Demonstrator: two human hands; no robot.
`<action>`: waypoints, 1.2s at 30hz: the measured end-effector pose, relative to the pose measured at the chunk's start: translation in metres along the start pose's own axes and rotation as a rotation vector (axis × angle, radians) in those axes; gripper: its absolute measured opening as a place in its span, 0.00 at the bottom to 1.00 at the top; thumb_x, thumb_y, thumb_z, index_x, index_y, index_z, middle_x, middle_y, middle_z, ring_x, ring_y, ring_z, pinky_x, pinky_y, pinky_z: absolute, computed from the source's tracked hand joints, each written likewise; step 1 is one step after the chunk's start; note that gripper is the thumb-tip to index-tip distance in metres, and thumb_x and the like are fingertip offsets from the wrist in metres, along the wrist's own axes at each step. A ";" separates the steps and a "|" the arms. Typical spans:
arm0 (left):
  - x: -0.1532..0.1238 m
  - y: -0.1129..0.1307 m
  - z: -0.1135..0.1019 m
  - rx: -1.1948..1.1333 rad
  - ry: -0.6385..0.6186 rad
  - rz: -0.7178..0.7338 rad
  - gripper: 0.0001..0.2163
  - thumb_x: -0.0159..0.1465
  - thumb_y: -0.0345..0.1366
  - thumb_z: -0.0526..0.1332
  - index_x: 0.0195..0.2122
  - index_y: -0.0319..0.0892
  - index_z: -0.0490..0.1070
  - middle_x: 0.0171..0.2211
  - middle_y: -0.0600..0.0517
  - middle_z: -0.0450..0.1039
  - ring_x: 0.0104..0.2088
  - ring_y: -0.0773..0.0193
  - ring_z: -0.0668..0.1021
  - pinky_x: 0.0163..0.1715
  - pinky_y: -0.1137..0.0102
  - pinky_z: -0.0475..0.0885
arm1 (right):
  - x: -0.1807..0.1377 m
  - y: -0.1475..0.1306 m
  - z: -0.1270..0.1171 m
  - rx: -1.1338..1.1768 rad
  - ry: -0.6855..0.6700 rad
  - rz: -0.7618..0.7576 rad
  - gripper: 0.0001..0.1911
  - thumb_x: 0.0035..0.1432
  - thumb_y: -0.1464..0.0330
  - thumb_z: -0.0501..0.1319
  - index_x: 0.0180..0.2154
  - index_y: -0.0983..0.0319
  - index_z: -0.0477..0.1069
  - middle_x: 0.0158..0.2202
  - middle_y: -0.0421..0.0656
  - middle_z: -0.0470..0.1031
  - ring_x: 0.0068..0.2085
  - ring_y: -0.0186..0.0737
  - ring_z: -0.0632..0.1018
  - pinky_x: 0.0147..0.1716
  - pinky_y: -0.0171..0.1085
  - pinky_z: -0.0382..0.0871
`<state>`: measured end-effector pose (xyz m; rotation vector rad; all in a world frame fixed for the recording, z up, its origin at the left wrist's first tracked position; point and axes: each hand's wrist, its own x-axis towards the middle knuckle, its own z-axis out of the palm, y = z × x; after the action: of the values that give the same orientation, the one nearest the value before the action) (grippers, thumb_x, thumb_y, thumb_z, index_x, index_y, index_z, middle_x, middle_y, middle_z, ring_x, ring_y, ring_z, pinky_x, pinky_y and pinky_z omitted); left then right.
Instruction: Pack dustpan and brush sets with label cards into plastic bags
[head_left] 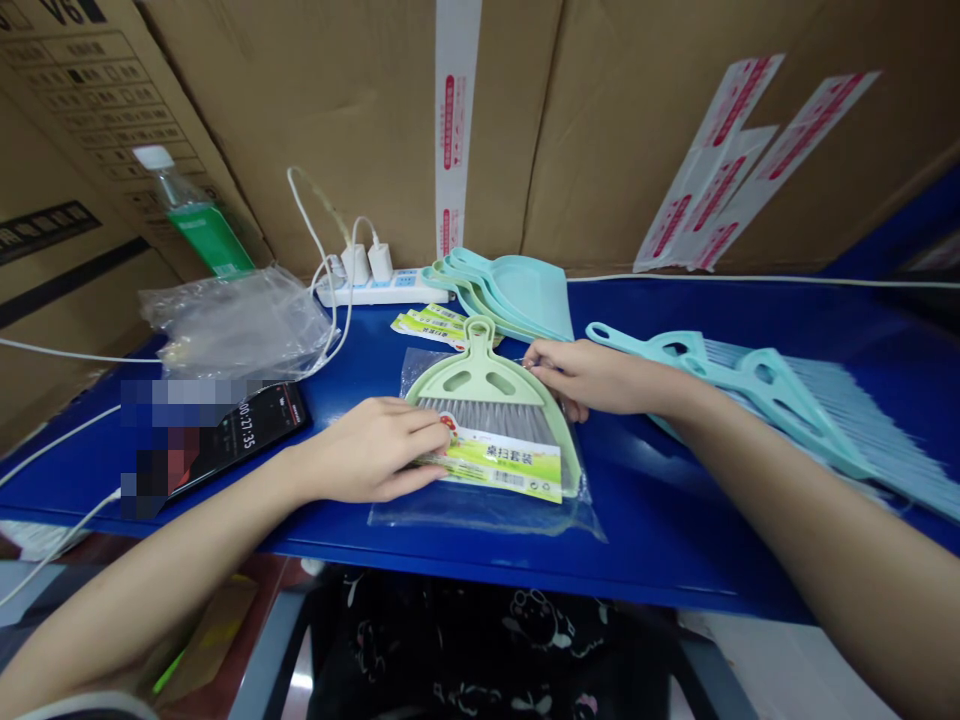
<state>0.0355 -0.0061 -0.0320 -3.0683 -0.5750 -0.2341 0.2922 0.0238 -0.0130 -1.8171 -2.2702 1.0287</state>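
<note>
A light green dustpan [568, 440] lies on the blue table inside a clear plastic bag [465, 515], with a green hand brush [480, 378] with grey bristles nested in it. Across the lower bristles rests a yellow-green printed label card [517, 465]. My left hand [386, 450] pinches the card's left end between thumb and fingers. At the dustpan's upper right edge, my right hand [570, 375] has its fingers curled on the bag's side. Its fingertips are partly hidden.
Stacked dustpans [529, 290] and more label cards [427, 325] lie behind. Blue brushes [795, 400] are at right. At left are a phone [262, 430], plastic bags [240, 320], a bottle [206, 235] and a power strip [397, 288] with cables. Cardboard [637, 130] stands behind.
</note>
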 end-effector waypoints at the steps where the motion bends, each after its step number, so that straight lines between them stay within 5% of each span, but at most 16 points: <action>1: 0.000 0.000 0.000 0.001 0.002 0.003 0.13 0.71 0.39 0.47 0.34 0.42 0.66 0.31 0.52 0.74 0.28 0.65 0.73 0.30 0.70 0.68 | 0.000 0.000 0.000 -0.003 -0.001 -0.005 0.05 0.64 0.73 0.49 0.35 0.59 0.60 0.16 0.34 0.69 0.19 0.33 0.74 0.22 0.32 0.67; 15: 0.001 0.002 0.002 0.036 0.025 -0.012 0.13 0.71 0.38 0.47 0.33 0.42 0.66 0.29 0.52 0.74 0.26 0.66 0.73 0.28 0.71 0.66 | -0.002 0.001 0.000 -0.029 0.000 0.000 0.05 0.65 0.68 0.49 0.36 0.59 0.62 0.17 0.35 0.69 0.20 0.34 0.74 0.22 0.33 0.68; 21: 0.002 0.003 0.003 0.059 0.038 -0.009 0.14 0.72 0.38 0.45 0.32 0.42 0.65 0.28 0.53 0.73 0.25 0.66 0.71 0.27 0.71 0.65 | -0.004 0.004 -0.002 -0.020 -0.035 -0.081 0.18 0.60 0.52 0.56 0.41 0.60 0.61 0.23 0.36 0.69 0.22 0.35 0.74 0.23 0.35 0.68; 27: 0.001 0.002 0.002 0.036 0.036 0.013 0.14 0.72 0.38 0.45 0.32 0.42 0.66 0.28 0.53 0.72 0.25 0.66 0.72 0.27 0.71 0.66 | -0.003 0.005 -0.003 -0.028 -0.056 -0.053 0.29 0.51 0.47 0.61 0.44 0.61 0.62 0.26 0.39 0.70 0.22 0.36 0.73 0.23 0.36 0.67; 36: -0.001 0.000 -0.002 0.008 0.034 0.062 0.14 0.71 0.34 0.47 0.31 0.41 0.68 0.27 0.54 0.71 0.25 0.68 0.71 0.26 0.73 0.64 | -0.002 0.007 -0.004 -0.054 -0.069 -0.061 0.25 0.54 0.49 0.59 0.43 0.61 0.61 0.29 0.40 0.71 0.22 0.35 0.73 0.22 0.35 0.67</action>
<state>0.0343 -0.0071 -0.0300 -3.0617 -0.4779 -0.2810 0.3005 0.0246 -0.0134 -1.7461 -2.3998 1.0463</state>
